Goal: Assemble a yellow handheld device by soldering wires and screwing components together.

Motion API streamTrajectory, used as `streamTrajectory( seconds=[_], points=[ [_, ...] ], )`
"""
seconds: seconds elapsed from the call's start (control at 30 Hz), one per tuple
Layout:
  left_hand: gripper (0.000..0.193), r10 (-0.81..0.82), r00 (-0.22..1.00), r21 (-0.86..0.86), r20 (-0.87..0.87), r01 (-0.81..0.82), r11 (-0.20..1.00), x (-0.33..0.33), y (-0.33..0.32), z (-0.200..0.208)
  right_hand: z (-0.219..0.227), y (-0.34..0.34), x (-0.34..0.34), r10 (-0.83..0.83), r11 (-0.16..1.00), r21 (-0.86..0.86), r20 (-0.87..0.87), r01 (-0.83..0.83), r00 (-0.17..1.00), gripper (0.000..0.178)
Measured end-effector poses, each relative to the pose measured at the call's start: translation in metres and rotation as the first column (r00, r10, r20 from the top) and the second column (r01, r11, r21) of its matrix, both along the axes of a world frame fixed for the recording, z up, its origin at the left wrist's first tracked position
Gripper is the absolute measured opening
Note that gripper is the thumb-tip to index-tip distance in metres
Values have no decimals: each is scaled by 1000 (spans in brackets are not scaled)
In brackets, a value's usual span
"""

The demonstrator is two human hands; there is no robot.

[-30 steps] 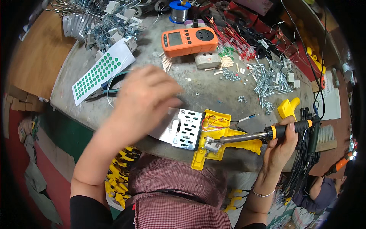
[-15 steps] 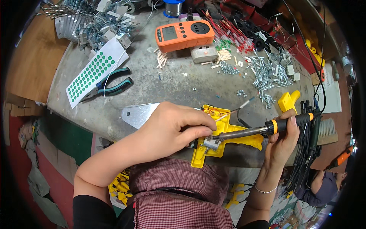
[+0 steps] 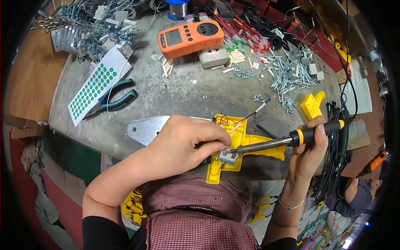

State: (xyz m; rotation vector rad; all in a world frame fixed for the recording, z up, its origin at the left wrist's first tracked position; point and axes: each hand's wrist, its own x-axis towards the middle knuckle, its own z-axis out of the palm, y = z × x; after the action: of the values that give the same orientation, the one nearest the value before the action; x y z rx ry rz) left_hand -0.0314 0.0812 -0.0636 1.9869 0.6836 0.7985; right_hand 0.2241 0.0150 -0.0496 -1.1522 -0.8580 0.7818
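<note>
My right hand [image 3: 310,143] is closed around the black and orange handle of a soldering iron [image 3: 266,145]. The iron slants down to the left, its tip at a small grey-white switch block [image 3: 228,157] in an open yellow plastic housing [image 3: 246,139]. At the tip, my left hand [image 3: 189,139] is pinched together. A thin wire with a pale sleeve [image 3: 236,127] runs from its fingers; their exact grip is partly hidden. Under the left hand, a flat metal plate [image 3: 143,130] reaches out to the left. Thin red wires [image 3: 225,120] curl at the housing's far edge.
Pliers [image 3: 118,98] lie on a sheet of green round stickers [image 3: 91,89]. Farther back stand an orange meter [image 3: 191,38] and a solder spool [image 3: 178,9]. Screws [image 3: 285,75], a yellow handle piece [image 3: 312,105] and black cables [image 3: 331,146] are at right. Another person [image 3: 358,198] sits beyond.
The view has shifted slightly, so the bench things appear farther left. The housing and my left hand sit a little farther left relative to the right hand. Both grips stay the same.
</note>
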Motion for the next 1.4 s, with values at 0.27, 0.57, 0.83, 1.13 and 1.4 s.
streamTrajectory(
  seconds=[0.27, 0.57, 0.83, 1.13, 1.4],
  points=[
    [15, -1, 999, 194, -46, 10, 981, -1, -1, 2, 1, -1, -5, -46, 999, 5, 3, 46, 999, 27],
    [14, 1, 999, 257, -32, 7, 966, -1, 0, 0, -1, -1, -4, -75, 997, 27, -10, 76, 997, 27],
    [13, -9, 1000, 278, -14, 12, 961, -1, 0, -1, 3, -5, 2, -58, 996, 71, -7, 59, 998, 29],
    [14, -20, 1000, 276, -15, 23, 961, 0, 1, -1, 3, -8, 2, -59, 997, 57, -20, 60, 998, 28],
    [15, -18, 999, 276, -28, 25, 961, -1, 0, -1, 3, -7, 1, -81, 995, 58, -25, 82, 996, 28]
  ],
)
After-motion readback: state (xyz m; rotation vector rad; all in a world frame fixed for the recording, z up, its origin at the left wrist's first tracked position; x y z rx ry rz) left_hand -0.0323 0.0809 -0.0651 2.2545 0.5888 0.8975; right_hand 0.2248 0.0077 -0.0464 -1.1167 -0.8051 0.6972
